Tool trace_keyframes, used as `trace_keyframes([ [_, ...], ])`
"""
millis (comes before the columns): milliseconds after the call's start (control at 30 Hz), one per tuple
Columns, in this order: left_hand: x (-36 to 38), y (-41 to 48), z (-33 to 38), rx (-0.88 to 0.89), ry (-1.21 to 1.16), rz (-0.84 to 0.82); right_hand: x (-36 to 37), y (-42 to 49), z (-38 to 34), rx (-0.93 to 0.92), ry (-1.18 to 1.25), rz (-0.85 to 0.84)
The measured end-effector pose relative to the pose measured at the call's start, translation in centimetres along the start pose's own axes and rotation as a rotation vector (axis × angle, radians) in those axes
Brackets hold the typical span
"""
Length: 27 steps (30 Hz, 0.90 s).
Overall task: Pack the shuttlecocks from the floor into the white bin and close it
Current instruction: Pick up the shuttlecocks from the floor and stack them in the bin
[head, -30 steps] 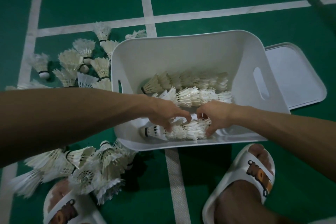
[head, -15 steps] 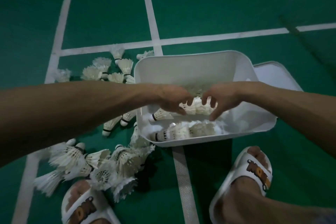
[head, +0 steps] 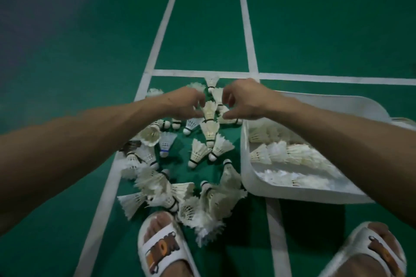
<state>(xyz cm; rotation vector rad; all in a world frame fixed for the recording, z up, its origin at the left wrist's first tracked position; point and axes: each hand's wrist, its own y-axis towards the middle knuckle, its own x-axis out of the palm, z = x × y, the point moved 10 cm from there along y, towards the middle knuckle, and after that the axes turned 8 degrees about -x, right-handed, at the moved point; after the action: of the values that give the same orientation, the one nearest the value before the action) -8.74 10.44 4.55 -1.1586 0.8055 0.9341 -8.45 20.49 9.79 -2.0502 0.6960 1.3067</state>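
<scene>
Several white feather shuttlecocks (head: 198,152) lie scattered on the green court floor, left of the white bin (head: 245,164). The bin stands open at the right and holds rows of nested shuttlecocks (head: 290,153). Both my hands hover over the far end of the floor pile. My left hand (head: 185,103) has its fingertips at the left side of a short stack of shuttlecocks (head: 209,111). My right hand (head: 244,101) hangs just right of that stack with loosely curled fingers, its thumb close to the feathers. Neither hand plainly grips anything.
A corner of the bin's white lid (head: 404,120) shows on the floor behind the bin at far right. My feet in white sandals (head: 161,247) (head: 371,252) stand at the bottom. White court lines (head: 249,51) cross the floor.
Both hands have left the bin's inside and moved left over the floor pile. The view has swung left, so the bin now sits at the right.
</scene>
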Motion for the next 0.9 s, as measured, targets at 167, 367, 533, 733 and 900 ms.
trace_keyframes([
  [167, 8.0, 0.7, -3.9, -0.059, -0.156, -0.136, 7.3, 3.8, -1.6, -0.004, -0.018, -0.160],
  [367, 15.7, 2.4, -4.3, -0.048, -0.153, -0.315, 14.8, 4.5, 2.0, 0.099, -0.149, -0.472],
  [533, 16.4, 3.0, -4.9, -0.069, -0.081, -0.298, 16.8, 4.8, 3.1, 0.127, -0.169, -0.571],
  [733, 14.4, 3.4, -7.3, -0.143, -0.197, -0.212, 17.9, 5.9, 2.6, 0.043, -0.319, -0.562],
  [900, 13.5, 2.3, -7.4, -0.133, -0.298, -0.167, 17.6, 6.0, 1.8, 0.019, -0.352, -0.524],
])
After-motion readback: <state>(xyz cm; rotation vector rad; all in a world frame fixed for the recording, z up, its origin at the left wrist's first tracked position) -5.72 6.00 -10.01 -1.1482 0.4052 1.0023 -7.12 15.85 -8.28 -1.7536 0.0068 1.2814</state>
